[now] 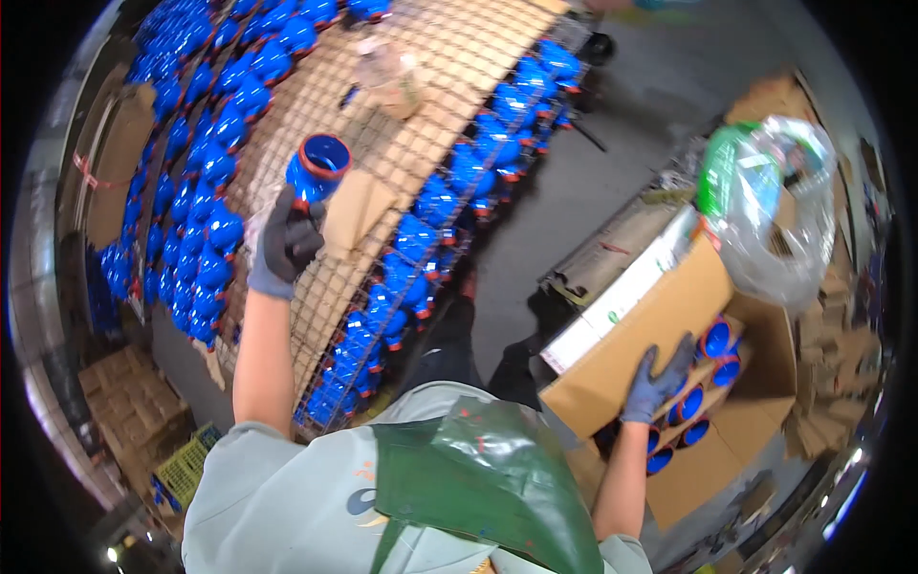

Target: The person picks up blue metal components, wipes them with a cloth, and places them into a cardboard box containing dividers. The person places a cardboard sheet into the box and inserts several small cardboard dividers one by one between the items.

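Observation:
My left hand (290, 244), in a dark-palmed work glove, grips a glossy blue vase (308, 182) with a red rim. Its round mouth faces up, and it is held above the wire-mesh table. My right hand (662, 380), gloved in grey-blue, reaches over an open cardboard box (732, 459) with thumb and fingers apart. Beside its fingers, several blue vases (687, 406) with red rims sit inside the box, mouths showing. Whether the right palm touches a vase or a flap, I cannot tell.
Rows of blue pieces (206, 225) stand along the left of the mesh table (459, 72); more (416, 239) fill its right-hand rack. A clear plastic container (389, 81) rests on the table. Beyond the box lie a plastic bag (770, 206) and cardboard pieces (832, 373). Cartons (134, 402) stand lower left.

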`<state>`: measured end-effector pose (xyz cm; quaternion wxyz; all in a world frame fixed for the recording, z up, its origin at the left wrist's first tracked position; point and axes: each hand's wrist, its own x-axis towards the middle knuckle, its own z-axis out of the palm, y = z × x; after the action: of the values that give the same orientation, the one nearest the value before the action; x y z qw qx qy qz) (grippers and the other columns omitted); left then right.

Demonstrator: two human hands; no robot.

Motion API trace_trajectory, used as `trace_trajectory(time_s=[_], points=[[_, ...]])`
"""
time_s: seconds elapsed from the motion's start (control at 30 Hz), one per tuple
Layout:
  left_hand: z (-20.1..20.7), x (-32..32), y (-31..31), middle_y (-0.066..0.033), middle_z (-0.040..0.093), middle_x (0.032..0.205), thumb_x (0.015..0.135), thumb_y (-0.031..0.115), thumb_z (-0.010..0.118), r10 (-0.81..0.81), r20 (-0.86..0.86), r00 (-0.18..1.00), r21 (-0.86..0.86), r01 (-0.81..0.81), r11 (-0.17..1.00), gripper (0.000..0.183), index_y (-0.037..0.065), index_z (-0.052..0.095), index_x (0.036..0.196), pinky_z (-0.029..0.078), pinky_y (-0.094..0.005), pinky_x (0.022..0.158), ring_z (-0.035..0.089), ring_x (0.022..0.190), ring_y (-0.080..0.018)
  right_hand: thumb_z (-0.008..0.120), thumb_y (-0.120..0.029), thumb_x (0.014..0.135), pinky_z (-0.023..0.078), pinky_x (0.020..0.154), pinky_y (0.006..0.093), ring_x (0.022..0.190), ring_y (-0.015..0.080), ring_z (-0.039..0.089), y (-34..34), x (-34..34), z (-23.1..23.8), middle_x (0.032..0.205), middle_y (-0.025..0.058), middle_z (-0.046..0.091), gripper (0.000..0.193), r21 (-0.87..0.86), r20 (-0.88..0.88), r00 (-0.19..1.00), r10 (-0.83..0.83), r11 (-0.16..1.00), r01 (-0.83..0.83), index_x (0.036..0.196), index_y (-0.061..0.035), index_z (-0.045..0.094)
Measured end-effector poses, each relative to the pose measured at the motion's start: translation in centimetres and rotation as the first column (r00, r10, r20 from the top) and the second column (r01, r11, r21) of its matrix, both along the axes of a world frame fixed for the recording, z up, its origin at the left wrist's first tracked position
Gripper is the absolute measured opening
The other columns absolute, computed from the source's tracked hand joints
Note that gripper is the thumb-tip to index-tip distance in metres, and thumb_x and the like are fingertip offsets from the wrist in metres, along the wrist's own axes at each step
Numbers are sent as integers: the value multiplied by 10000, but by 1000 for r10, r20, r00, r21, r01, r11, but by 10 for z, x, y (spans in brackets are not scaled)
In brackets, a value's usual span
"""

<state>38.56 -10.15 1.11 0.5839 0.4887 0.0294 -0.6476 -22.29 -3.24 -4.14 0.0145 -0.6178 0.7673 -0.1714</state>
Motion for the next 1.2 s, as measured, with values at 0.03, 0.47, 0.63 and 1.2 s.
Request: trace_trajectory(time_s=[0.03,0.47,0.63,1.2], points=[[0,-37,4,8,491,497,1053,463,452,-119,52,992,-47,121,992,543,-50,625,1021,222,-201,328,270,325,-35,653,-171,902,288,1180,451,1420,366,384,-1,3,3,1507,213,447,627,-22,34,999,-19,1000,19,1476,-26,448],[32,-676,5,-190,612,1131,775,224,693,216,974,66,36,899,-436,576,60,542,1306,410,-480,1000,554,1139,-361,582,-399,971,483,975,423,1150,284,573,69,-196,118,1320,146,547,626,-467,810,577,100,705,534,1453,-43,403],[-55,-796,53,-173,523,1411,867,362,574,388,919,69,84,928,-364,578,113,516,1385,255,-513,1180,398,1387,-366,790,-196,785,411,1031,491,1187,358,520,45,-255,126,1310,158,527,650,-497,27,991,-134,858,130,1373,-99,531],[73,-494,6,-113,627,1249,1010,156,506,-690,325,647,-349,760,548,575,62,317,1545,469,-321,994,618,1109,-202,635,-54,891,466,991,470,1133,371,596,191,-120,98,1250,156,648,325,-501,316,917,-245,777,380,1216,-36,651]])
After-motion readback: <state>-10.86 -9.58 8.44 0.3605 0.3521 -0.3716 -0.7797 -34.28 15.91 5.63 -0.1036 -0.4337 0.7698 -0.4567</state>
